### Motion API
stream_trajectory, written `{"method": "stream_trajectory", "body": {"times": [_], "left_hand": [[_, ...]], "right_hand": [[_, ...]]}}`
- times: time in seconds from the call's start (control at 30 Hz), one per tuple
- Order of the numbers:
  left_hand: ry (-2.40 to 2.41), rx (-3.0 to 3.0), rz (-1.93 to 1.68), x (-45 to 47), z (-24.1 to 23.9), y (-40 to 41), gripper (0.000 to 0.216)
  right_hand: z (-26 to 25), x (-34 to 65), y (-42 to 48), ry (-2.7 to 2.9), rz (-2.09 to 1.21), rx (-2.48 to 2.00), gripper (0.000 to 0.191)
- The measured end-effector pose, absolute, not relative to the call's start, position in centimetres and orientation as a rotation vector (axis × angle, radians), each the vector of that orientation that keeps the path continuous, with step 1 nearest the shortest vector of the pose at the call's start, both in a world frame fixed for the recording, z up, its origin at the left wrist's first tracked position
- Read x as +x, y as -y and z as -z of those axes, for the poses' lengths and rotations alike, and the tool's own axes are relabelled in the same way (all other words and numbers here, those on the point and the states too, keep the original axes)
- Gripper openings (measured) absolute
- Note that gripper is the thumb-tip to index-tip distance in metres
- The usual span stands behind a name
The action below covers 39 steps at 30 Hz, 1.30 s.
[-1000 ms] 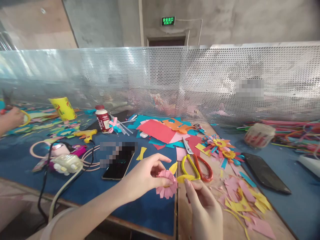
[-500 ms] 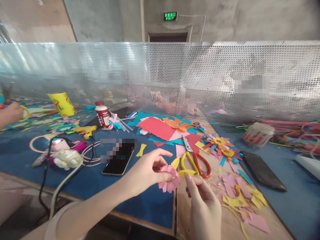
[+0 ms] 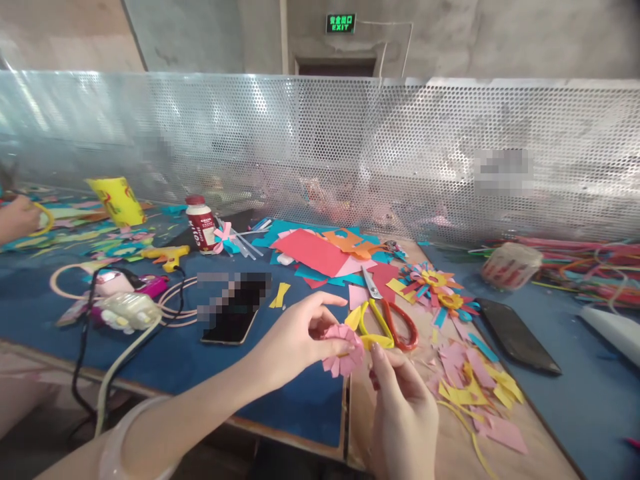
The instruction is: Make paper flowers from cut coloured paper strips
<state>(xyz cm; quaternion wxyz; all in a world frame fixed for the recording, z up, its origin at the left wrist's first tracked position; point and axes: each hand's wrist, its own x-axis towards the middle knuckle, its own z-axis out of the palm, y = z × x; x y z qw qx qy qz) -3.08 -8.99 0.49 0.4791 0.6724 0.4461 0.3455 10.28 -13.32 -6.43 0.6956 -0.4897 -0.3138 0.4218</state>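
Observation:
Between the thumb and fingers of my left hand point(image 3: 303, 333) is a pink pleated paper flower point(image 3: 346, 362). A yellow paper petal point(image 3: 353, 319) stands out from its upper right edge. My right hand point(image 3: 406, 410) pinches a second yellow paper piece point(image 3: 376, 341), pointed in shape, held against the flower's right side. Whether that piece is stuck to the flower I cannot tell. Just behind it lie scissors point(image 3: 409, 330) with one yellow and one red handle, their blades pointing away from me.
Left of my hands are a phone point(image 3: 233, 317), a yellow glue gun point(image 3: 167, 256), cables and a bottle point(image 3: 201, 227). Coloured sheets point(image 3: 315, 252), finished paper flowers point(image 3: 435, 283) and scraps point(image 3: 493, 387) lie ahead and right, near a black phone point(image 3: 520, 337). Another person's hand point(image 3: 19, 219) holds scissors far left.
The yellow piece in my right hand has come closer to the pink flower, its tip now against the edge. The whole view has shifted slightly.

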Motion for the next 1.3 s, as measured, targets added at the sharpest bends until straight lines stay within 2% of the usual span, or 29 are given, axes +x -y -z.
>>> {"method": "stream_trajectory", "body": {"times": [0.4,1.3], "left_hand": [[-1.077,1.641,-0.862,-3.0,-0.2,9.04,0.048],[-1.083,1.644,-0.803,-3.19,-0.23,8.89,0.046]], "right_hand": [[5.81,9.95,13.23,0.555,-1.062,-1.06,0.028],[6.18,9.71,13.32,0.528,-1.147,-1.016,0.026]]}}
